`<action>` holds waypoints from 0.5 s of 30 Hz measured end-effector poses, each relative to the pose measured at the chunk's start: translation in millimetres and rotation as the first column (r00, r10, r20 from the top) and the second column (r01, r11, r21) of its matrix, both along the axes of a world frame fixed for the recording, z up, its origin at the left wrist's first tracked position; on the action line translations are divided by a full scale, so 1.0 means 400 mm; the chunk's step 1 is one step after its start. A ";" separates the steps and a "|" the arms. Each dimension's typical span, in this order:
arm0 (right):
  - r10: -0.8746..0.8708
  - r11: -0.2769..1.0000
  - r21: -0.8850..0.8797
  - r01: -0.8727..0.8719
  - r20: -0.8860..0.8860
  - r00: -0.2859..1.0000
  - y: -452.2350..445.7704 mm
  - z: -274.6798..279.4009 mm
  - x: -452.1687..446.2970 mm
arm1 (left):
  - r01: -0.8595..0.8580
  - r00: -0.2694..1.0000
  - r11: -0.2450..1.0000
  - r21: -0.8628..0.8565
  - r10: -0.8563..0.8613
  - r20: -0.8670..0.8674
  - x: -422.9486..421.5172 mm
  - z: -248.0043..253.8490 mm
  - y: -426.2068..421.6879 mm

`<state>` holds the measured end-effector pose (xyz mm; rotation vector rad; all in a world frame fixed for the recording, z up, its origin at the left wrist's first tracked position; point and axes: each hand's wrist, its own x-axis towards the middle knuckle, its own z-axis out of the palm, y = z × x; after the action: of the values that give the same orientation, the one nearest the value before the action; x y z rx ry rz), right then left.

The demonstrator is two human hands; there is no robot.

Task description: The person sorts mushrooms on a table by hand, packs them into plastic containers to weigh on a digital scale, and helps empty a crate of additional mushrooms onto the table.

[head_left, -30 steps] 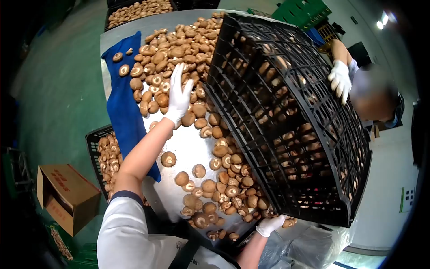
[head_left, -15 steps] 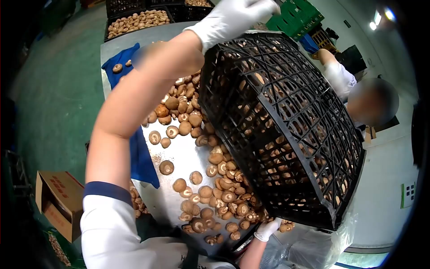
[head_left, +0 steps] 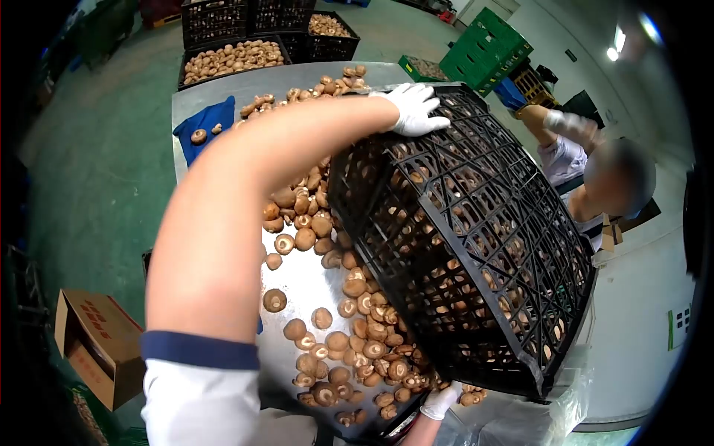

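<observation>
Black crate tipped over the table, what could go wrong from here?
The black crate could slip: the left hand lies spread on its upper end, the right hand only at its near corner. Mushrooms beside it might bruise if it shifts. Others by the near edge of the table could roll off.

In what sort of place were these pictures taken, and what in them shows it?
Probably a mushroom sorting or packing room: brown mushrooms, perhaps shiitake, lie loose on a metal table, a tilted black plastic crate holds more, and green plastic crates are stacked beyond it.
</observation>
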<state>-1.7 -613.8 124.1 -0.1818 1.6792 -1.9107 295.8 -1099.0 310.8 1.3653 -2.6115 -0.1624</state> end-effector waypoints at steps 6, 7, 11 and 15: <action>0.075 0.992 -0.100 -0.072 0.026 0.997 0.016 -0.060 -0.038 | -0.100 0.988 0.577 -0.811 -0.040 -0.150 0.053 0.112 -0.042; 0.053 0.994 -0.094 -0.052 0.006 0.999 0.018 -0.070 -0.045 | -0.134 0.982 0.473 -0.871 0.182 -0.052 0.064 0.095 0.001; 0.054 0.999 -0.002 -0.054 0.025 0.998 0.016 -0.022 -0.018 | -0.042 0.995 0.983 -0.177 0.025 -0.094 0.077 0.036 0.039; 0.153 0.988 0.013 -0.154 0.033 0.988 0.043 -0.047 -0.048 | -0.143 0.677 0.978 0.153 0.209 -0.706 0.219 0.113 0.054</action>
<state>-20.8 -596.4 105.4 -0.2653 1.6099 -1.7777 383.4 -1077.4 355.9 1.2264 -1.8124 -0.6485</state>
